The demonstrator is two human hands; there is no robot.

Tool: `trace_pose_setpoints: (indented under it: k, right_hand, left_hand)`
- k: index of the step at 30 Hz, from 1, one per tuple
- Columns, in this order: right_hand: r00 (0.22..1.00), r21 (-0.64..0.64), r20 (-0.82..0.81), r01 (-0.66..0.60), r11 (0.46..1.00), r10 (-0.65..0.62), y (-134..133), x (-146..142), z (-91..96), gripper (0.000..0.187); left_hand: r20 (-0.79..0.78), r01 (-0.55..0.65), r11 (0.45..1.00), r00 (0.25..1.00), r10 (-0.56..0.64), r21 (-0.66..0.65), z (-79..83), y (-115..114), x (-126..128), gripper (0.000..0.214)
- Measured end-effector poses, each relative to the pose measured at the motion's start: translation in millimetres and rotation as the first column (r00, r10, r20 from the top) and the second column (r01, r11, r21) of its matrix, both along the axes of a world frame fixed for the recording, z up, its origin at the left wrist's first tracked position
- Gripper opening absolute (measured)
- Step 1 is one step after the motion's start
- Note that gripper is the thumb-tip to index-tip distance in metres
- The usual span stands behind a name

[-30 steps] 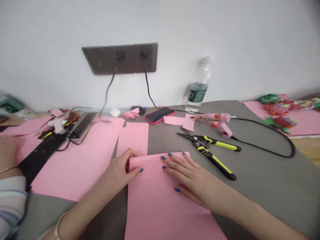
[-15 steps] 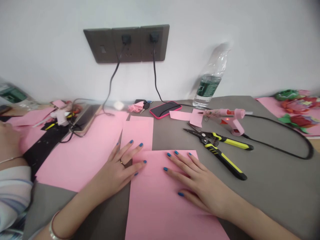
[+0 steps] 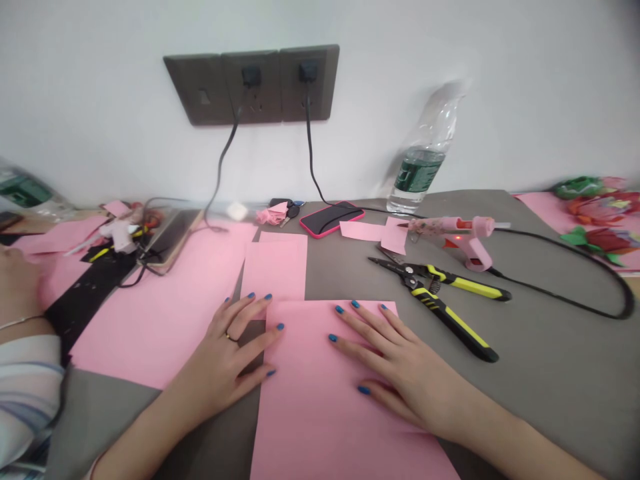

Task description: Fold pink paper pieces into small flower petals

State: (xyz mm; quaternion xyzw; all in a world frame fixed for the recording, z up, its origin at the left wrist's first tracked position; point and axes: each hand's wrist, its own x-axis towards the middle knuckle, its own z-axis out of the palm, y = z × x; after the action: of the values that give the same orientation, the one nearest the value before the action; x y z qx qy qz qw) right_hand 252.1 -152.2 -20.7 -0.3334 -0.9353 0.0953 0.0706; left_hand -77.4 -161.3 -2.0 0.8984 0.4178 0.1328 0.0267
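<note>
A large sheet of pink paper [image 3: 310, 407] lies flat on the grey table [image 3: 560, 373] in front of me. My right hand [image 3: 395, 360] rests on its right part, palm down with fingers spread. At the sheet's left edge is my left hand [image 3: 235, 357], fingers apart; its thumb and index fingertips touch the paper. A smaller pink piece [image 3: 277, 267] lies just beyond, against the large sheet's far edge. To the left spreads another big pink sheet [image 3: 165, 320]. Neither hand grips anything.
Right of my hands lie black-and-yellow pliers [image 3: 440, 300] and a pink glue gun [image 3: 465, 237] with its cord. Farther back are a phone [image 3: 333, 219], a tilted water bottle [image 3: 423, 160] and paper flowers [image 3: 600, 220]. Another person's sleeve [image 3: 27, 393] is at left.
My left hand has drawn back slightly, toward me and to the left, off the smaller pink piece. My right hand stays in place on the sheet.
</note>
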Motion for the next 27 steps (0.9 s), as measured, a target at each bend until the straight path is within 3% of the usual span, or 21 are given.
trace_pose_setpoints:
  k: [8,14,21,27]
  right_hand:
    - [1.000,0.066,0.002,-0.020,0.998,0.020,1.0,-0.9,-0.1,0.061]
    - [1.000,0.078,0.017,-0.027,0.997,0.025,0.4,-1.0,0.6,0.061]
    - [1.000,0.061,-0.008,-0.021,0.998,0.022,0.6,-0.6,-0.1,0.060]
    - [1.000,0.034,-0.015,-0.018,0.999,0.019,1.1,-1.6,0.8,0.060]
  left_hand:
    - [0.054,0.044,0.990,0.997,-0.052,0.136,-0.6,-18.8,18.1,0.028]
    - [-0.007,0.040,0.977,0.999,-0.039,0.210,-1.4,-29.4,29.1,0.035]
    - [-0.095,-0.094,0.969,0.988,0.118,0.227,2.6,-45.3,49.7,0.033]
    - [-0.193,-0.137,0.972,0.966,0.174,0.192,8.9,-51.5,63.7,0.040]
